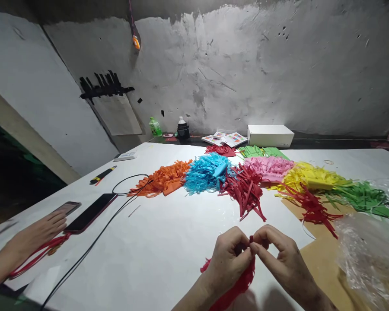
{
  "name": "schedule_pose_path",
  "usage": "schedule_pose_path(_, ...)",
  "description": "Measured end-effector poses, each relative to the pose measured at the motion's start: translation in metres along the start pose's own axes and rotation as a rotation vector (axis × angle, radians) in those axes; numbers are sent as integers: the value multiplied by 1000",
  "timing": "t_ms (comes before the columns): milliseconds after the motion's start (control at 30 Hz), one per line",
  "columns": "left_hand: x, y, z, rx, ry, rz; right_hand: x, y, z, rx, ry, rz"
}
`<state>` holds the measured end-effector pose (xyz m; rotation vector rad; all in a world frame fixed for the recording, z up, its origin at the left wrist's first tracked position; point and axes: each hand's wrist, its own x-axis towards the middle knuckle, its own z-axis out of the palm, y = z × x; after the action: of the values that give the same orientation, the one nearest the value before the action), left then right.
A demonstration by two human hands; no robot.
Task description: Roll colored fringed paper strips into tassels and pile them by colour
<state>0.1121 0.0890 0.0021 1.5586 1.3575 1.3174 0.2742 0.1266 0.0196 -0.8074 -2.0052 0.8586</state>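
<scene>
Near the front edge of the white table [142,250], my left hand [230,257] pinches a red fringed paper piece [238,289], which hangs below and behind its fingers. My right hand [280,255] meets it at the fingertips, closed on the small red tip that sticks up between them. Beyond my hands lies a pile of dark red paper strips [244,188]. More red strips [314,207] lie to the right. Blue fringed paper [207,170] and orange fringed paper [168,177] are farther left; pink [269,167] and yellow [311,175] bunches lie behind.
At the left, another person's hand [45,229] is beside a phone [68,207]. A black phone [90,213], a cutter [103,175] and a black cable [100,233] lie nearby. Green fringes [363,198] and clear plastic [369,250] are right. A white box [270,136] stands behind.
</scene>
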Motion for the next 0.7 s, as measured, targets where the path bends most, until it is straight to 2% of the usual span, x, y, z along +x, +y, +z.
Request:
schedule_pose_path(100,-1,-1,1,52,6,24,-3,2,3,-25,8,-30)
schedule_pose_path(267,3,5,-2,-110,-50,-31,-6,5,-1,-17,18,-43)
schedule_pose_path(367,4,4,-3,-112,-66,-16,-8,7,-2,-59,7,-54)
schedule_pose_path(567,3,1,-2,1,-29,67,-15,10,-2,-160,4,-119)
schedule_pose_path(700,6,3,-7,-43,45,51,-14,11,-9,-257,106,-197)
